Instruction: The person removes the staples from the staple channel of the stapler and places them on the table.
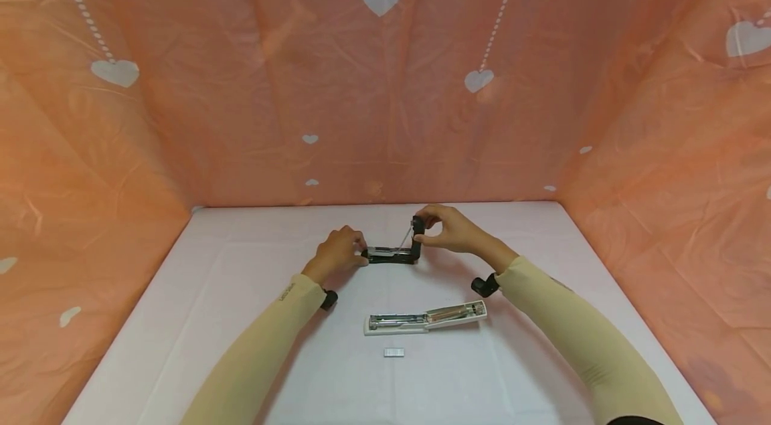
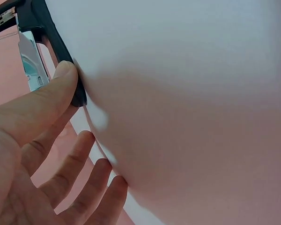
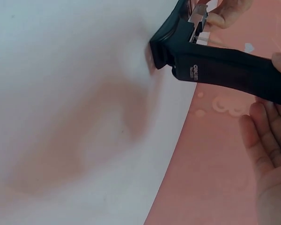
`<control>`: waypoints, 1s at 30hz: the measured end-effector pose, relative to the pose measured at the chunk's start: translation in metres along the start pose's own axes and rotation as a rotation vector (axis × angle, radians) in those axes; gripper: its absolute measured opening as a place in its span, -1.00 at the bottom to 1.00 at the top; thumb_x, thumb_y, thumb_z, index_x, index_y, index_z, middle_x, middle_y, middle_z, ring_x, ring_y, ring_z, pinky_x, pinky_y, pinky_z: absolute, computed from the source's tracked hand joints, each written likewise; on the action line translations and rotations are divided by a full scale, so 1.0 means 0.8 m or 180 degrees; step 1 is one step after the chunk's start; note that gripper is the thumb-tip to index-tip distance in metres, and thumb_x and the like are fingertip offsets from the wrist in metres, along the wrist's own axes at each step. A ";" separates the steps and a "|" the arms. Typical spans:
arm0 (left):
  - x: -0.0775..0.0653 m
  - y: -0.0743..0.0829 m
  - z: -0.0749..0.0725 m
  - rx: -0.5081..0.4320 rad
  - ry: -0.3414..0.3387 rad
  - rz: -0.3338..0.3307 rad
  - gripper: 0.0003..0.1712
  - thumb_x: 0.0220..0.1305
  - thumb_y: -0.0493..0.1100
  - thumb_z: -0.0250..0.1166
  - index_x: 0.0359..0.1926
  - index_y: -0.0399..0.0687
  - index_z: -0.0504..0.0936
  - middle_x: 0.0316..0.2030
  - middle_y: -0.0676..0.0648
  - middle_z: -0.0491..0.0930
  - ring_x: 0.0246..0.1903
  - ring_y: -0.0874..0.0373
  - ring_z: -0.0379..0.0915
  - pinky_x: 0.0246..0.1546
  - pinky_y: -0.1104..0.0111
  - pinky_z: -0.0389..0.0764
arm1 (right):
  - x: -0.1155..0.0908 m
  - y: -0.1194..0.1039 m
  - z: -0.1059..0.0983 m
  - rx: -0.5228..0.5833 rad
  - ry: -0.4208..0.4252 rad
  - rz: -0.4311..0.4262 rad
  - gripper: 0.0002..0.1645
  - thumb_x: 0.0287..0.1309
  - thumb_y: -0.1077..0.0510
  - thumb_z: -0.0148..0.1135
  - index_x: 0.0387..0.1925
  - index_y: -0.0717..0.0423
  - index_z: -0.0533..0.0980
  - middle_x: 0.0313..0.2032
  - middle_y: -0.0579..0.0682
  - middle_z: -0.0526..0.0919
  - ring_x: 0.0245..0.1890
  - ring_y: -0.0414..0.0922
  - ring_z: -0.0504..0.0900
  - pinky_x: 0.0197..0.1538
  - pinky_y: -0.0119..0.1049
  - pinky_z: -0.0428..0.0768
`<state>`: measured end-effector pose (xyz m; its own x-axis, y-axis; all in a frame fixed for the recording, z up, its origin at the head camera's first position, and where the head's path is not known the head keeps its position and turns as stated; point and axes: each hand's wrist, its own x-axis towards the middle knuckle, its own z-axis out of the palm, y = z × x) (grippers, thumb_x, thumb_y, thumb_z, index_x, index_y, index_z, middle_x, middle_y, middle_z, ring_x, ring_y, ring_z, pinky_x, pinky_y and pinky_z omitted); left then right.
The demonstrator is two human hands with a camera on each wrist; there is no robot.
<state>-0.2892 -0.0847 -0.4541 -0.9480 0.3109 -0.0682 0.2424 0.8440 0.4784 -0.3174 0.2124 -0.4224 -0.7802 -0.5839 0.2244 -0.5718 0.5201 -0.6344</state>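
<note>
Left hand (image 1: 338, 251) and right hand (image 1: 450, 229) pinch 1 opened black stapler (image 1: 390, 259).

I see a beige left sleeve (image 1: 253, 353) at lower left, dark lettering (image 1: 287, 292) by its cuff; a matching right sleeve (image 1: 584, 338) at lower right; a black camera (image 1: 329, 300) at the left wrist.

A person's left arm (image 1: 255, 345) and right arm (image 1: 578, 321) reach forward, angling inward. The left hand (image 1: 337, 254) pinches between thumb (image 2: 47, 101) and forefinger (image 2: 47, 140), other fingers (image 2: 68, 168) apart; the right hand (image 1: 448, 231), farther forward, seems to pinch too, partly cropped up close.
</note>
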 end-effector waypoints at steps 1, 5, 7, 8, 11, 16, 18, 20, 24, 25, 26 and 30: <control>0.000 0.001 0.000 -0.0007 -0.0013 -0.0012 -0.76 0.30 -0.11 0.58 -0.09 -0.03 0.75 0.14 -0.14 0.59 0.16 -0.15 0.45 0.15 -0.12 0.54 | -0.002 0.002 0.000 0.0017 0.0021 -0.0004 -0.50 0.22 0.18 0.57 0.13 0.28 0.62 -0.10 0.02 0.72 -0.02 0.23 0.71 0.17 0.20 0.61; -0.001 0.003 -0.001 0.0008 -0.0045 -0.0055 -0.77 0.32 -0.10 0.57 -0.09 -0.03 0.74 0.11 -0.13 0.58 0.13 -0.13 0.43 0.15 -0.09 0.53 | -0.009 0.006 -0.003 0.0094 0.0084 -0.0033 -0.52 0.20 0.23 0.57 0.11 0.28 0.63 -0.10 0.03 0.73 -0.05 0.17 0.72 0.17 0.25 0.60; -0.001 0.003 0.000 0.0033 -0.0045 -0.0061 -0.76 0.31 -0.10 0.57 -0.08 -0.03 0.74 0.10 -0.13 0.59 0.12 -0.12 0.44 0.14 -0.09 0.54 | -0.011 0.009 -0.005 0.0120 0.0104 -0.0061 -0.53 0.19 0.25 0.57 0.10 0.28 0.63 -0.11 0.04 0.73 -0.06 0.12 0.72 0.17 0.25 0.60; -0.001 0.003 0.000 0.0035 -0.0044 -0.0062 -0.76 0.31 -0.10 0.57 -0.08 -0.03 0.74 0.10 -0.14 0.59 0.12 -0.12 0.44 0.14 -0.09 0.54 | -0.012 0.010 -0.006 0.0119 0.0112 -0.0064 -0.53 0.19 0.26 0.57 0.10 0.28 0.63 -0.11 0.04 0.72 -0.07 0.10 0.72 0.17 0.25 0.61; 0.000 0.002 0.000 0.0037 -0.0035 -0.0048 -0.75 0.31 -0.10 0.58 -0.07 -0.03 0.75 0.10 -0.14 0.59 0.11 -0.12 0.45 0.13 -0.08 0.55 | -0.015 0.013 -0.008 0.0070 0.0136 -0.0053 -0.54 0.19 0.24 0.57 0.09 0.25 0.64 -0.11 0.01 0.73 -0.09 -0.01 0.71 0.16 0.24 0.61; 0.001 0.001 0.000 0.0055 -0.0033 -0.0003 -0.75 0.31 -0.10 0.58 -0.07 -0.05 0.75 0.09 -0.16 0.59 0.10 -0.14 0.47 0.11 -0.07 0.56 | -0.022 0.022 -0.012 0.0049 0.0190 -0.0023 -0.58 0.20 0.24 0.57 0.07 0.22 0.65 -0.13 -0.01 0.73 -0.11 -0.08 0.71 0.16 0.14 0.64; 0.001 0.002 0.000 0.0063 -0.0030 -0.0004 -0.75 0.30 -0.11 0.58 -0.08 -0.04 0.75 0.09 -0.16 0.59 0.10 -0.14 0.47 0.10 -0.08 0.57 | -0.026 0.026 -0.013 0.0058 0.0195 0.0012 -0.59 0.20 0.24 0.58 0.06 0.21 0.66 -0.13 -0.02 0.74 -0.11 -0.10 0.71 0.18 0.08 0.64; 0.001 0.002 0.000 0.0068 -0.0031 -0.0014 -0.76 0.30 -0.11 0.59 -0.09 -0.04 0.75 0.09 -0.16 0.60 0.11 -0.15 0.47 0.10 -0.09 0.57 | -0.030 0.029 -0.015 0.0044 0.0191 0.0043 -0.60 0.20 0.23 0.58 0.05 0.18 0.66 -0.12 -0.03 0.74 -0.11 -0.11 0.71 0.20 0.04 0.64; 0.001 0.003 0.000 0.0072 -0.0025 -0.0026 -0.76 0.30 -0.12 0.59 -0.09 -0.04 0.76 0.10 -0.17 0.60 0.12 -0.15 0.48 0.12 -0.09 0.57 | -0.038 0.036 -0.018 0.0027 0.0210 0.0027 -0.61 0.21 0.23 0.57 0.05 0.17 0.67 -0.11 -0.03 0.74 -0.11 -0.12 0.70 0.19 0.04 0.65; 0.001 0.003 0.000 0.0077 -0.0029 -0.0024 -0.76 0.30 -0.11 0.59 -0.08 -0.04 0.76 0.10 -0.17 0.60 0.12 -0.15 0.48 0.12 -0.09 0.57 | -0.040 0.038 -0.018 0.0025 0.0220 0.0012 -0.61 0.21 0.24 0.57 0.05 0.17 0.67 -0.11 -0.02 0.74 -0.12 -0.13 0.70 0.18 0.02 0.65; 0.002 0.004 0.000 0.0080 -0.0032 -0.0024 -0.75 0.30 -0.11 0.59 -0.08 -0.04 0.76 0.10 -0.17 0.59 0.12 -0.15 0.47 0.12 -0.08 0.57 | -0.042 0.040 -0.018 0.0024 0.0230 -0.0008 -0.62 0.21 0.25 0.57 0.05 0.18 0.67 -0.11 -0.01 0.74 -0.12 -0.14 0.70 0.18 0.01 0.66; 0.004 0.004 0.001 0.0107 -0.0036 -0.0021 -0.74 0.30 -0.10 0.59 -0.08 -0.03 0.75 0.10 -0.16 0.59 0.12 -0.14 0.48 0.12 -0.07 0.57 | -0.047 0.046 -0.019 0.0026 0.0240 -0.0016 -0.63 0.19 0.28 0.56 0.03 0.18 0.67 -0.07 0.01 0.75 -0.12 -0.13 0.69 0.17 -0.01 0.66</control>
<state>-0.2910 -0.0807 -0.4535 -0.9472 0.3101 -0.0813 0.2431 0.8602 0.4484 -0.3128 0.2632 -0.4430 -0.7944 -0.5377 0.2825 -0.5738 0.5121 -0.6391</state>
